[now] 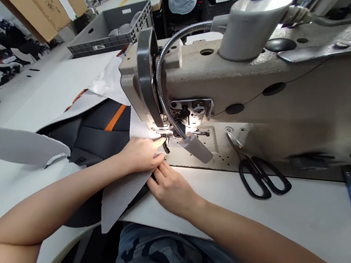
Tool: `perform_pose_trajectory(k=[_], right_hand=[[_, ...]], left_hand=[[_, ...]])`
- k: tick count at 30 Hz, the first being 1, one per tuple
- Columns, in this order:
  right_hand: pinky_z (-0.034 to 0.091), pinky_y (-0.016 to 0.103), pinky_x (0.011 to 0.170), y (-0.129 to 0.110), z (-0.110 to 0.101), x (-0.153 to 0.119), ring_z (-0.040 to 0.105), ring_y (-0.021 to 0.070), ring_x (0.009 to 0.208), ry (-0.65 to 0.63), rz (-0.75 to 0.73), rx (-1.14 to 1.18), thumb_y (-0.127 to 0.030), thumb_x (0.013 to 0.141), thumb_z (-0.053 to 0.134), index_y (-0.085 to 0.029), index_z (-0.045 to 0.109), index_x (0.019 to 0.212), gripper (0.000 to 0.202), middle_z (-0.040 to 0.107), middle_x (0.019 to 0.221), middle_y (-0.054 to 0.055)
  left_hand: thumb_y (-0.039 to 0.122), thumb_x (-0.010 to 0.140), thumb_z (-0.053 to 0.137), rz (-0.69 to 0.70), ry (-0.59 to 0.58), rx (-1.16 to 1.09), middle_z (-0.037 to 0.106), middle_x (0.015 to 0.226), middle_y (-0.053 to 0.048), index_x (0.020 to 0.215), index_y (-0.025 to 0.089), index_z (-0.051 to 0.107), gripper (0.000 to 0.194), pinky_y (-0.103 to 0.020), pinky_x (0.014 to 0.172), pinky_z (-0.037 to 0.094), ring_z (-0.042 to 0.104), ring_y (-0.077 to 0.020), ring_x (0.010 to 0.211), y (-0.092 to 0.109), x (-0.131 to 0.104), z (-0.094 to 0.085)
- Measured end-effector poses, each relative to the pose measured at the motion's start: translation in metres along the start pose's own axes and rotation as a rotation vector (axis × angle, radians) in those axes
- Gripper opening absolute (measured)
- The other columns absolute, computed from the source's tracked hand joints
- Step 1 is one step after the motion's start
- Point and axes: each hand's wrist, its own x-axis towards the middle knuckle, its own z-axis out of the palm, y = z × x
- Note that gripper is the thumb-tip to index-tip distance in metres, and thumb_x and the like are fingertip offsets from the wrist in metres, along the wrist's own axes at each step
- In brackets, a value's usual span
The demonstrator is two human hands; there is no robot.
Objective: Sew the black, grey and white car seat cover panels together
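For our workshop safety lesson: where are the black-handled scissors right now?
In the head view, the scissors lie right of the person's right hand, blades on the metal sewing machine bed and handles reaching over the white tabletop.

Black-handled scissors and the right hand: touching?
Apart. The head view plainly shows white tabletop between the scissors and the right hand.

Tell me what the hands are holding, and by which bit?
The right hand seems to pinch the gray fabric by its edge; the left hand lies on it.
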Motion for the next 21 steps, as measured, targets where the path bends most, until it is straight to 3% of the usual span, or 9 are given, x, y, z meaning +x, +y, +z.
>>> perform_pose_trajectory(k=[6,11,21], right_hand=[[0.049,0.043,0.094,0.001,-0.001,-0.002,0.066,0.0262,0.086,-0.011,-0.037,-0.031,-0.007,0.086,0.041,-0.011,0.06,0.081,0.02,0.067,0.084,0.015],[0.049,0.04,0.097,0.016,-0.006,-0.007,0.063,0.0261,0.1,-0.048,-0.101,-0.003,-0.007,0.088,0.04,-0.008,0.062,0.09,0.022,0.067,0.094,0.016],[0.045,0.036,0.106,0.037,-0.004,-0.014,0.057,0.0261,0.115,-0.003,-0.069,0.124,-0.002,0.09,0.037,0.003,0.062,0.106,0.03,0.066,0.106,0.019]], left_hand=[[0.035,0.09,0.041,-0.018,0.121,0.031,0.066,0.092,-0.008,0.126,0.019,0.055,0.042,-0.03,0.058,0.043,0.064,-0.0235,0.079,0.008,-0.006,0.014],[0.032,0.092,0.041,0.012,0.212,0.035,0.061,0.1,-0.011,0.12,0.02,0.059,0.035,-0.031,0.061,0.044,0.056,-0.0265,0.094,0.011,-0.008,0.021],[0.024,0.094,0.039,0.038,0.222,0.018,0.059,0.099,-0.014,0.093,0.016,0.067,0.028,-0.036,0.069,0.046,0.053,-0.0285,0.094,0.014,0.003,0.016]])
